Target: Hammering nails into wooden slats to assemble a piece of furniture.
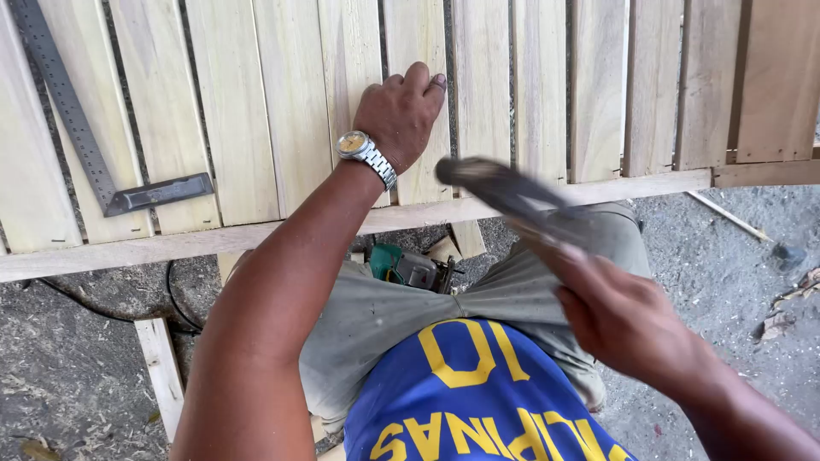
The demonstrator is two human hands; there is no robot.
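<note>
My left hand [400, 111] rests fingers curled on a pale wooden slat [359, 77] of a slatted panel, with a metal wristwatch [366, 154] on the wrist. My right hand [619, 312] grips the handle of a hammer [504, 189], which is blurred by motion; its dark head hovers just above the panel's lower cross rail [256, 235], right of my left hand. Whether the left fingers pinch a nail cannot be seen.
A metal try square [85, 145] lies on the slats at left. A green power tool [406, 266] sits on the ground under the panel, with a black cable [175, 299] nearby. Sawdust-strewn concrete [77, 367] surrounds me; a loose wooden strip [162, 367] lies by my left leg.
</note>
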